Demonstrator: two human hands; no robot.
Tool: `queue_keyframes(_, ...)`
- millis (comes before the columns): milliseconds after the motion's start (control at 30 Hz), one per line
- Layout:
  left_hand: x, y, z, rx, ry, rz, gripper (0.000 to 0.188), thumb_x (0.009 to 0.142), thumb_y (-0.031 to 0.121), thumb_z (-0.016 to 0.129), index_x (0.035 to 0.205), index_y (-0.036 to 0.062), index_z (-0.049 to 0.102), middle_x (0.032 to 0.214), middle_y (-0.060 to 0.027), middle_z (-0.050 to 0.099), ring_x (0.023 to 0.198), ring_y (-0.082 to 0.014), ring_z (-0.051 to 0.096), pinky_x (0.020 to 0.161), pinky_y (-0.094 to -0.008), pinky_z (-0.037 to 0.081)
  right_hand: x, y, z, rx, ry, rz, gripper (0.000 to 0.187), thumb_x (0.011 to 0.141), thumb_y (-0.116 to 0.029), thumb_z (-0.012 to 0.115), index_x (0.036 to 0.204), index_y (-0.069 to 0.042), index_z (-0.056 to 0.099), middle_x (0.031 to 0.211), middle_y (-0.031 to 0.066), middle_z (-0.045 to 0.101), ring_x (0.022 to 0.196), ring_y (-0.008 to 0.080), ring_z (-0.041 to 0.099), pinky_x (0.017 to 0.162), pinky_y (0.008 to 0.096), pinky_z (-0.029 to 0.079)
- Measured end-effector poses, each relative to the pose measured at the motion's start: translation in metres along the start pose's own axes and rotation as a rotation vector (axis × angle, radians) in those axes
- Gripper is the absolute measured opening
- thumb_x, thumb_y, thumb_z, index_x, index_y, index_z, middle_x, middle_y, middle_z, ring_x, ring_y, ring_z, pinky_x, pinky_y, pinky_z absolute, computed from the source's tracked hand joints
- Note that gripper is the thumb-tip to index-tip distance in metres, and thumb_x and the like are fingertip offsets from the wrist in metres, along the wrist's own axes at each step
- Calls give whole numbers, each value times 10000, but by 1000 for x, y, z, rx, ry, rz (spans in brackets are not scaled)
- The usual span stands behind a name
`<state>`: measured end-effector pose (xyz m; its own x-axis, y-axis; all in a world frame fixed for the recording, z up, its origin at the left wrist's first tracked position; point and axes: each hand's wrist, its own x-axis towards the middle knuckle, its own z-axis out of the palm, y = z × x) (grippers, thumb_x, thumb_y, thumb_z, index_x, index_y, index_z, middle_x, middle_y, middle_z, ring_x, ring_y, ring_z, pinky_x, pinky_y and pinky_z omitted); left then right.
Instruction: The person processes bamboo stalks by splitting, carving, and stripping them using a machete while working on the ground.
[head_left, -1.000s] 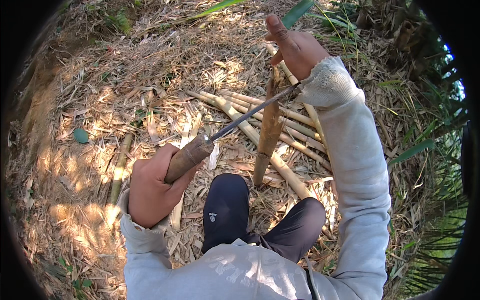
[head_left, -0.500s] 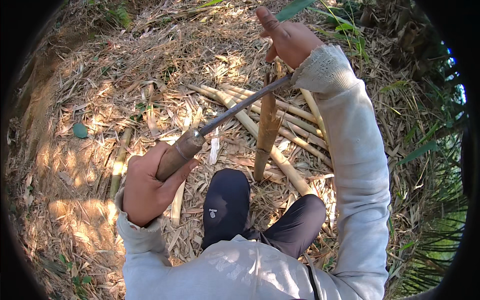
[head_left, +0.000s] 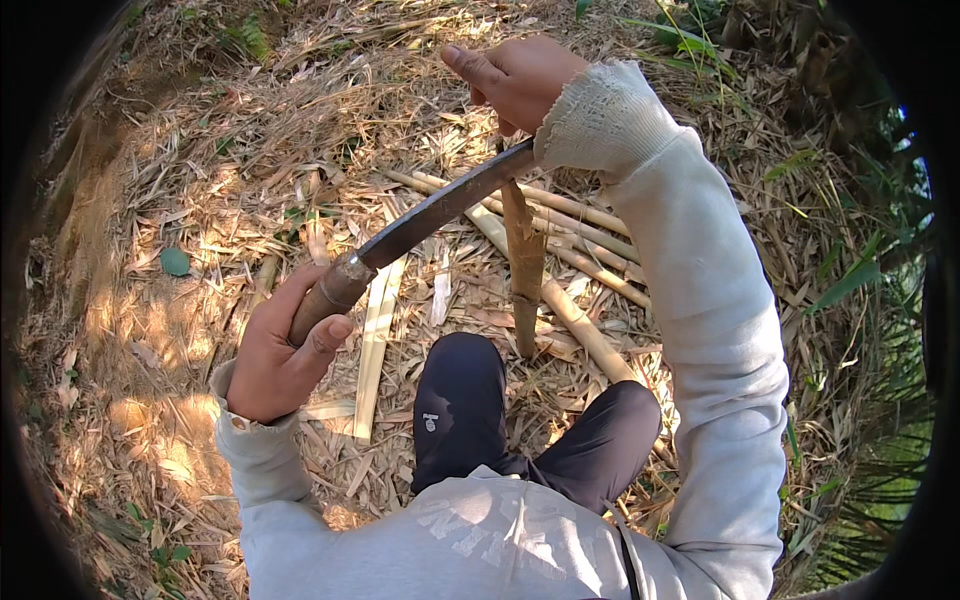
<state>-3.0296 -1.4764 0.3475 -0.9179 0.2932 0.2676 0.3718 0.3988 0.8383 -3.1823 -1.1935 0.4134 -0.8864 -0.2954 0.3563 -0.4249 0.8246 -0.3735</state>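
My left hand is wrapped around the wooden handle of a machete. Its dark blade slants up and to the right, and the far end passes out of sight behind my right cuff. My right hand is raised at the top with its fingers curled and the thumb pointing left. Whatever those fingers hold, if anything, is hidden. A rough, split bamboo stake stands in front of my knees. Its upper part runs behind the blade, below my right hand.
Several peeled bamboo poles lie on the ground beyond the stake. A pale split strip lies beside my left knee. Dry leaves and shavings cover the ground. Green foliage grows along the right side.
My right hand has moved left and slightly down. My left hand has moved a little left, and the machete has rolled so that the blade's broad face shows.
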Motion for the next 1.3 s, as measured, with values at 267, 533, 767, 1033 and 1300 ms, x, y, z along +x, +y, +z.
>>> queue_keyframes(267, 12, 23, 25, 280, -17, -84, 137, 956, 156, 611, 978, 22, 591, 573, 26, 511, 468, -39, 461, 430, -227, 355, -70, 67, 0, 54, 777, -498, 396, 1014, -360, 472, 942, -25, 671, 824, 137, 695, 814, 262, 692, 747, 352, 542)
queue_keyframes(533, 35, 16, 64, 44, 79, -165, 210, 959, 233, 622, 922, 38, 554, 577, 69, 461, 481, -8, 389, 431, -208, 279, -257, 368, 129, 333, 648, 632, 283, 977, -285, 549, 1023, -20, 638, 889, 132, 715, 786, 193, 695, 731, 324, 530)
queue_keyframes(767, 57, 18, 101, 93, 236, -313, 220, 884, 148, 721, 784, 41, 557, 537, 53, 468, 419, -24, 380, 379, -221, 258, -396, 557, 245, -214, -45, 1065, 900, 769, -381, 776, 1449, -13, 316, 1412, 264, 444, 1295, 397, 449, 1079, 418, 389)
queue_keyframes(1033, 70, 51, 129, 193, 396, -492, 176, 849, 49, 720, 745, 47, 579, 502, 44, 476, 372, -36, 390, 345, -236, 260, -357, 601, 266, -148, -419, 1228, 1075, 770, -380, 769, 1534, -55, 87, 1493, 261, 343, 1298, 399, 459, 1052, 410, 421)
queue_keyframes(1300, 48, 64, 130, 232, 412, -534, 135, 862, 71, 711, 801, 50, 593, 490, 35, 478, 366, -47, 393, 350, -244, 263, -326, 560, 243, -17, -72, 1171, 706, 730, -221, 742, 1358, -32, 479, 1180, 234, 637, 1117, 356, 614, 957, 415, 490)
